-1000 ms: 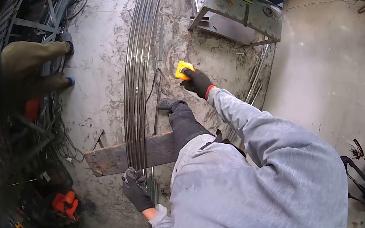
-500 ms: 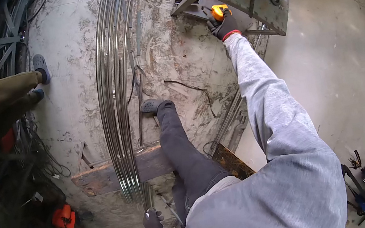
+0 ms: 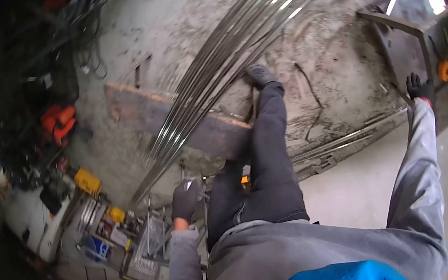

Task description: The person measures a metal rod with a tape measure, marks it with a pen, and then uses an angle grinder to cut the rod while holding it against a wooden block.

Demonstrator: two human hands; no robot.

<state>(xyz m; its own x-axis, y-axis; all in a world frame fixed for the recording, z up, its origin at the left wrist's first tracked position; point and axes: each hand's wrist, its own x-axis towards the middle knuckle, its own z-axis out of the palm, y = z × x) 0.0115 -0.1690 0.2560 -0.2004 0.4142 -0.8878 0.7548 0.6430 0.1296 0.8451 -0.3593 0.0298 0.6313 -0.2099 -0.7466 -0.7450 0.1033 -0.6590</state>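
Observation:
My right hand (image 3: 419,86), in a dark glove with a red cuff, reaches out at the right with its fingers spread and nothing in them. It is beside the metal table (image 3: 402,50), where an orange tape measure (image 3: 444,71) rests just to its right. At the lower centre-left my left hand (image 3: 186,200), also gloved, is closed, and a small whitish thing shows at its fingertips, too small to name. Long shiny metal tubes (image 3: 223,64) run diagonally above it, across a brown board (image 3: 206,137).
My legs (image 3: 274,161) stand below the tubes. More metal lengths (image 3: 347,141) lie on the floor to the right. At the left are an orange-red object (image 3: 59,124), yellow cases (image 3: 87,181) and a cart of metal parts (image 3: 147,252). Cables lie at the upper left.
The view has turned, so the tubes now slant to the upper right. My right hand has let go of the orange tape measure, which now sits on the table. My left hand remains closed.

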